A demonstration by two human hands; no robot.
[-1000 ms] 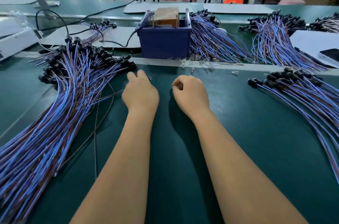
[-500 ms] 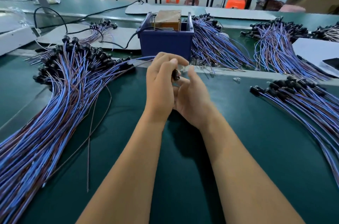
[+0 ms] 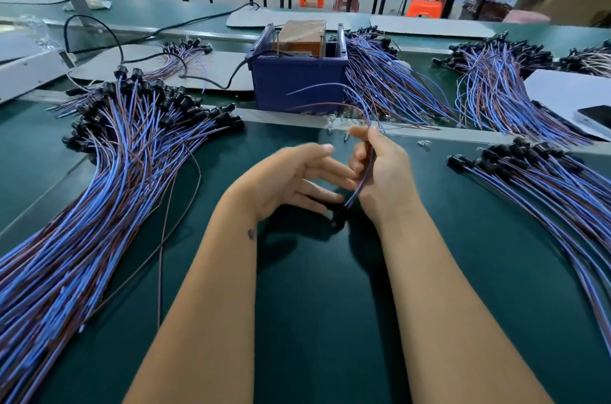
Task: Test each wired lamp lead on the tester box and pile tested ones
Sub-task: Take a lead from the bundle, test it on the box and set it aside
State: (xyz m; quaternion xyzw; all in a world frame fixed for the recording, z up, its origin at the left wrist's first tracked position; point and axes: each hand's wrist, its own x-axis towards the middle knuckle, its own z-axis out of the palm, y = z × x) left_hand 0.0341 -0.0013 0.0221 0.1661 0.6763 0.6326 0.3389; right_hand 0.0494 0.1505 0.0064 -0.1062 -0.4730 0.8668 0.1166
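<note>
My right hand (image 3: 380,172) pinches one lamp lead (image 3: 363,172) by its blue and brown wires. The wires arc up and left in front of the blue tester box (image 3: 297,83), and the lead's black lamp holder (image 3: 339,217) hangs below my hand above the green table (image 3: 330,304). My left hand (image 3: 291,182) hovers just left of it, fingers straight and spread toward the lead, holding nothing. A big pile of leads (image 3: 99,188) lies fanned out on the left. A smaller pile (image 3: 545,185) lies on the right.
More lead bundles (image 3: 390,86) lie behind and right of the tester box, and another bundle (image 3: 489,79) farther right. A black cable (image 3: 211,83) runs into the box from the left. A white sheet with a phone (image 3: 591,116) sits at the right edge. Orange stools stand beyond the far bench.
Both hands rose from the table and met near the box. Now they have come back down and apart; my right hand keeps the lead, my left has opened.
</note>
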